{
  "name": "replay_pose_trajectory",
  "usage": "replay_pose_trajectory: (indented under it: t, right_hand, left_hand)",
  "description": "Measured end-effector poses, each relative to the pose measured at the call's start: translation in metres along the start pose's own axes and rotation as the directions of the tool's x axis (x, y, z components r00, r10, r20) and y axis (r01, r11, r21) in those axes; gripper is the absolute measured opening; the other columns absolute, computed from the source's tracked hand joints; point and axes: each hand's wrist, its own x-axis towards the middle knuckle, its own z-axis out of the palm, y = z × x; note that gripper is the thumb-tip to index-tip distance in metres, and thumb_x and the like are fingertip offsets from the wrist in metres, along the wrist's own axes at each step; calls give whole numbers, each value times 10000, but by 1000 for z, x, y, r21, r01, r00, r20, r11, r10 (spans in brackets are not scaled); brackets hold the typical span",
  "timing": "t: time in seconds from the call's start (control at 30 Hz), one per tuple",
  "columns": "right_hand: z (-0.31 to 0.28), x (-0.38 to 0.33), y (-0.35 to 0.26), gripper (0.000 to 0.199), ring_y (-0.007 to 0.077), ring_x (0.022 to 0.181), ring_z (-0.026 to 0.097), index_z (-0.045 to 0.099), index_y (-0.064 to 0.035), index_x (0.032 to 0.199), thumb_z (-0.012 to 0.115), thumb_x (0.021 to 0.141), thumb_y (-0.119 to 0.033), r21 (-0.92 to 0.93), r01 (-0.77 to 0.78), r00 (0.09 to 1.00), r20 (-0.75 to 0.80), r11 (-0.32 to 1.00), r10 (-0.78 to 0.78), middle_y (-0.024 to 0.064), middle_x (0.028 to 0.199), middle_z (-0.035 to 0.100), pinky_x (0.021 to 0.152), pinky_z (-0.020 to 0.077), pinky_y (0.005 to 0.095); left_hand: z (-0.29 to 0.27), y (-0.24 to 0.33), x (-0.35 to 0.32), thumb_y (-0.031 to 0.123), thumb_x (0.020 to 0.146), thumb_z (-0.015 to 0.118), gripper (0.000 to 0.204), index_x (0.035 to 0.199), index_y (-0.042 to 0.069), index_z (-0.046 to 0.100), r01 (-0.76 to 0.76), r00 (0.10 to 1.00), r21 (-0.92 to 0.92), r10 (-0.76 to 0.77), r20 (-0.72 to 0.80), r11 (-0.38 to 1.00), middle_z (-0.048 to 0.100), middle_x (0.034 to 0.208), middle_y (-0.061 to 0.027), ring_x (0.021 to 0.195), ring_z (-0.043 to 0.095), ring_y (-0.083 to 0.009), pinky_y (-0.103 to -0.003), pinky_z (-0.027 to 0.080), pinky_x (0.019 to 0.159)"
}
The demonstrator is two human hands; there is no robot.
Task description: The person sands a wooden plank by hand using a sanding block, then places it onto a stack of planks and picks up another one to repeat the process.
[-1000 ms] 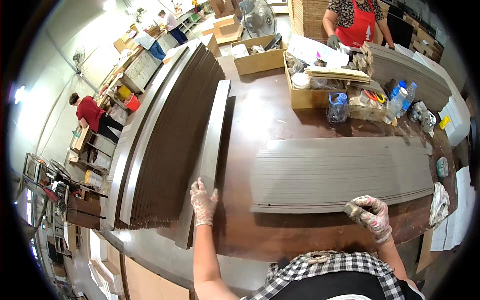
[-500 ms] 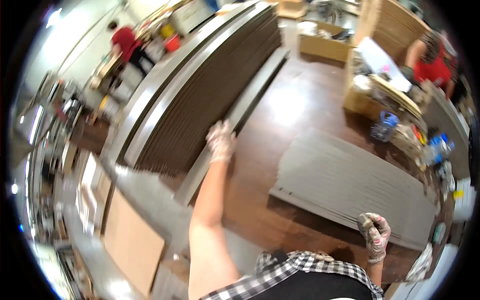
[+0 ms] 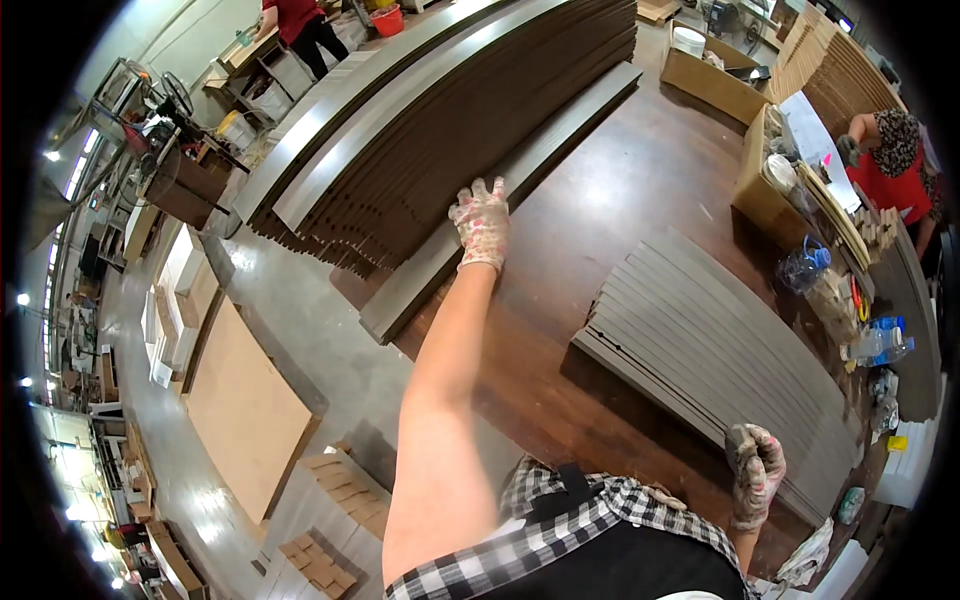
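Observation:
My left hand (image 3: 481,222), in a stained patterned work glove, reaches forward with fingers spread. Its fingertips rest on a long grey board (image 3: 545,143), which lies along the foot of a tall stack of dark-edged boards (image 3: 460,130). At lower right, my right hand (image 3: 757,474) is gloved too, with its fingers curled together and dirty at the tips. Whether anything is pinched in them I cannot make out. It is beside the near edge of a row of flat grey boards (image 3: 715,335) laid close together on the brown table (image 3: 540,360).
Cardboard boxes (image 3: 715,85) with odds and ends stand at the back right. Near the right edge are a blue-handled jug (image 3: 803,264) and plastic bottles (image 3: 880,343). A co-worker in red (image 3: 895,165) stands beyond them. A tan panel (image 3: 245,410) lies at lower left.
The whole view has shifted, so the stack and table sit differently in it and look sharper. My left hand stays at the long board; my right hand remains curled near the grey boards.

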Motion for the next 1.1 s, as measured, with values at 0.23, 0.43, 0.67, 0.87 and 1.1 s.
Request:
replay_pose_trajectory:
  t: [0.23,0.43,0.67,0.87,1.1]
  right_hand:
    - [7,-14,-6,445,222,1021,631,646,-12,1134,783,817,-293,-4,11,994,-105,1000,-11,121,1138,651,936,499,373]
    - [26,-9,-11,444,231,1012,643,644,-6,1136,796,823,-283,48,-44,998,-45,998,47,123,1130,653,924,515,382]
    - [53,7,-15,411,218,1025,634,641,-24,1144,771,853,-283,47,-25,977,215,999,14,100,1138,650,942,502,389]
    - [59,-4,-13,446,210,1005,628,645,-21,1143,788,835,-309,44,-39,983,183,998,30,100,1110,649,916,503,373]
    - [77,-13,-13,366,187,961,638,663,-12,1119,778,848,-231,96,-16,977,212,995,-5,114,1082,664,836,525,341]
  left_hand:
    - [-13,-38,-59,353,816,734,452,1223,190,625,7,964,-138,-43,-261,990,552,1286,-57,1241,489,-325,-497,421,1000]
    - [-19,-136,-159,362,678,849,732,1315,159,552,178,875,-163,-231,-425,971,502,1410,-81,1341,410,-361,-501,362,1083]
    - [-19,-211,-191,151,733,814,697,1359,56,522,152,973,-489,-217,-77,859,529,1397,-122,1274,512,-352,-410,433,1075]
    - [4,-233,-193,63,720,816,703,1353,54,513,93,976,-651,-200,-92,754,501,1371,-126,1236,528,-314,-366,457,1060]
    - [-1,-229,-192,58,703,825,746,1364,57,479,16,980,-582,-129,-152,813,501,1341,-190,1211,523,-382,-410,468,1013]
